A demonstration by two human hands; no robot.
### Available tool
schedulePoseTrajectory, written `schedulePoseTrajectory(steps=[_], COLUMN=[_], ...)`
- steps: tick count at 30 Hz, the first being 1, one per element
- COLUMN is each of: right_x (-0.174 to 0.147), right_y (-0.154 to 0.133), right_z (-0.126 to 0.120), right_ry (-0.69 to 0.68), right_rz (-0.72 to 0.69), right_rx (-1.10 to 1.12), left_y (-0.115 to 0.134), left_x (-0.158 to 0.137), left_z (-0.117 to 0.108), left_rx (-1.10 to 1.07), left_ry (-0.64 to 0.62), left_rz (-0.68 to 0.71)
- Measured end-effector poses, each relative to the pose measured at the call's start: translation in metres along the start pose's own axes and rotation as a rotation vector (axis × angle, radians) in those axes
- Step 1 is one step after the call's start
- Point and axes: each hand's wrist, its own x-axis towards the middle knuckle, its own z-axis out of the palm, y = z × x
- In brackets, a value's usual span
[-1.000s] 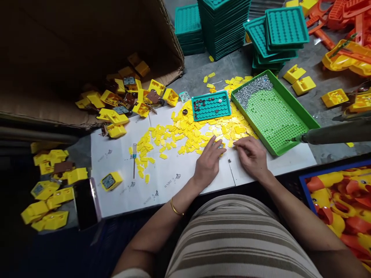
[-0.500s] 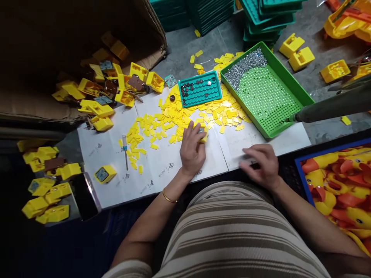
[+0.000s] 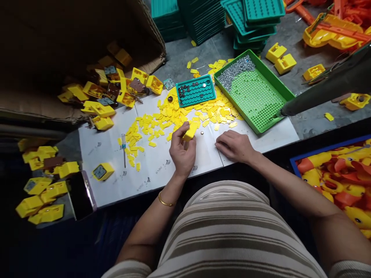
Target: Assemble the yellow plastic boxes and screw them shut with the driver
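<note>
My left hand (image 3: 183,152) grips a small yellow plastic box (image 3: 190,131) between thumb and fingers, lifted above the white sheet (image 3: 158,164). Just right of that box lies a small round silvery button cell (image 3: 202,133). Low over the sheet, my right hand (image 3: 235,146) is closed, its fingers together and pointing left; whatever they may hold is hidden. Beyond both hands spreads a heap of flat yellow pieces (image 3: 174,114). A teal tray (image 3: 195,96) with several dark and silvery round cells rests on the heap's far side.
A green perforated tray (image 3: 257,96) holds many small screws (image 3: 236,71); a dark screwdriver (image 3: 315,98) slants over its corner. A clear-handled screwdriver (image 3: 123,144) and another yellow box (image 3: 103,171) lie left. Also there: a phone (image 3: 79,195), a cardboard box (image 3: 142,42), stacked teal trays (image 3: 199,21).
My left hand has turned and raised the yellow box, and the button cell now shows beside it. My right hand has moved left, its fingers drawing together. The view has shifted slightly.
</note>
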Motion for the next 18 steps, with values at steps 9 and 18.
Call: schedulePoseTrajectory(steps=[9, 18], right_x=[0.004, 0.015], right_y=[0.014, 0.002], right_z=[-0.029, -0.015], right_ry=[0.273, 0.046], right_rz=[0.148, 0.122], right_rx=[0.319, 0.268], left_y=[0.019, 0.015], left_x=[0.012, 0.004], left_z=[-0.029, -0.035], left_rx=[-0.643, -0.706], left_ry=[0.034, 0.023], left_rz=[-0.947, -1.045])
